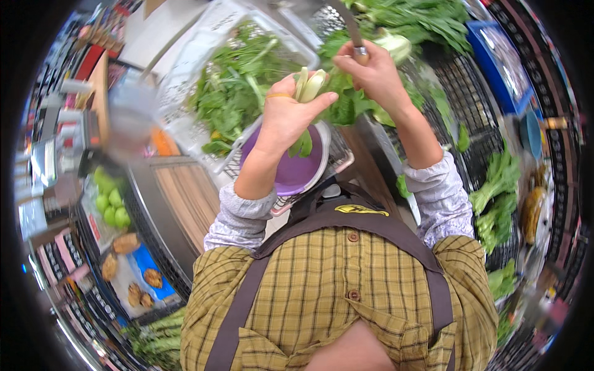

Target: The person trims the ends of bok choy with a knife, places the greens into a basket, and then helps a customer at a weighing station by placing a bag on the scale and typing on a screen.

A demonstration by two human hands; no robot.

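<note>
My left hand [290, 113] grips a leafy green vegetable [312, 86]. Its pale stalk ends point up and green leaf hangs below the palm. An orange band circles one finger. My right hand [376, 72] holds a knife [349, 21] by its handle, blade pointing up and away from me; the tip is out of view. Under my left hand stands a purple bucket [301, 171] with a pale rim, inside or against a wire basket [342, 160]. Beyond my left hand, a white plastic crate [304, 55] holds loose leafy greens [232, 88].
Leafy greens [417, 23] lie over black mesh trays [457, 88] at right. A blue tray [506, 65] of packed goods sits farther right. A metal-edged counter [390, 153] runs beside my right arm. Bagged green fruit [111, 204] and brown tubers [126, 243] lie at left.
</note>
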